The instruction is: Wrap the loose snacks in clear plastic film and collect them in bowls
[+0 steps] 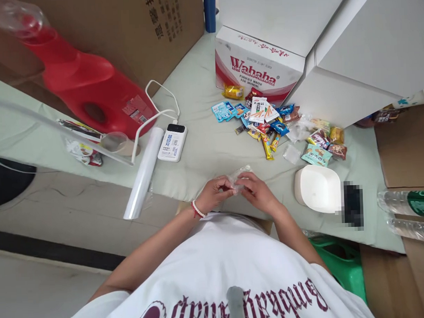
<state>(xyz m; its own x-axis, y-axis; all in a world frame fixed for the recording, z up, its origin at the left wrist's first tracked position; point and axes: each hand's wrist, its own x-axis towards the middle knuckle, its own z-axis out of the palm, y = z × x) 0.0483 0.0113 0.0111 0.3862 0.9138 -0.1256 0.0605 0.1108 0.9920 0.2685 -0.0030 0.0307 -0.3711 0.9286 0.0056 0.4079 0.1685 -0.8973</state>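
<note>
Jug (pixel 98 84): red, upper left of the frame.
Roll (pixel 145 173): left of centre, beside the power bank (pixel 173 144).
Left hand (pixel 215 194): grip pinched on the bag.
Bag (pixel 235 175): clear, centre, between the hands.
Right hand (pixel 257 191): touching the bag; cannot tell whether its grip is closed.
Bowl (pixel 317 188): white, right side.

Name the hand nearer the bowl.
Right. The right hand is left of the bowl, apart from it; the left hand is farther off, on the right hand's far side.
</note>
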